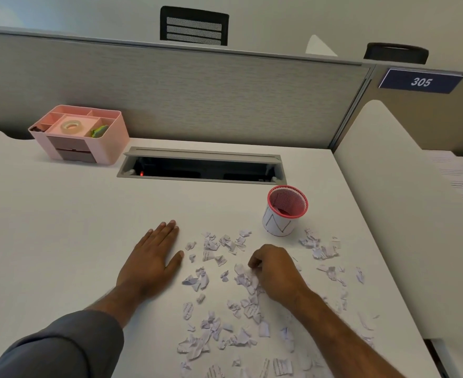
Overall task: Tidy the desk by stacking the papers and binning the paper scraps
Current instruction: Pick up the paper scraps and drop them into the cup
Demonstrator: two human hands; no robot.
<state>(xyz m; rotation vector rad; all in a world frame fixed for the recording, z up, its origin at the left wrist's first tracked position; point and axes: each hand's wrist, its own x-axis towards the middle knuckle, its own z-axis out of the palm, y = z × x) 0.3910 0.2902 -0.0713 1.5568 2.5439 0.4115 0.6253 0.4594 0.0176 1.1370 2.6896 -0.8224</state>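
Several torn white paper scraps point(219, 249) lie scattered over the white desk point(61, 227), from its middle to the near right edge. A small red mesh bin point(286, 211) with a white paper label stands upright just beyond the scraps on the right. My left hand point(154, 257) lies flat and open on the desk, left of the scraps. My right hand point(272, 268) is curled among the scraps, its fingertips pinched on a few scraps point(248, 279) under it. Printed papers point(462, 181) lie on the neighbouring desk at far right.
A pink desk organiser point(107, 143) with a tape roll stands at the back left. An open cable tray point(200, 167) is set into the desk at the back. A grey partition wall point(170, 99) closes the rear; a white divider point(374, 159) bounds the right side.
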